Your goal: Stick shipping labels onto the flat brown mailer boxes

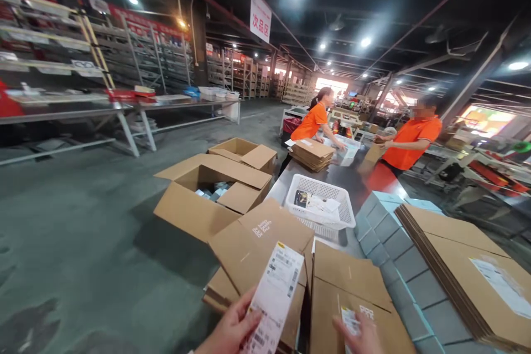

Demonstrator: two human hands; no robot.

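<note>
Here, the left hand (235, 325) pinches a long white paper strip (277, 289); the right hand (360, 333) spreads over flat cardboard (336, 283).

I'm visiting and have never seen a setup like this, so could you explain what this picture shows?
There is no robot here: a camera on a person's head looks forward and down. Their bare left hand holds a long printed label. The right hand is at another label over flattened cardboard; whether it grips it is unclear. On the metal table are a white basket with papers and stacked pale blue boxes. Farther along are two people in orange shirts.
</note>
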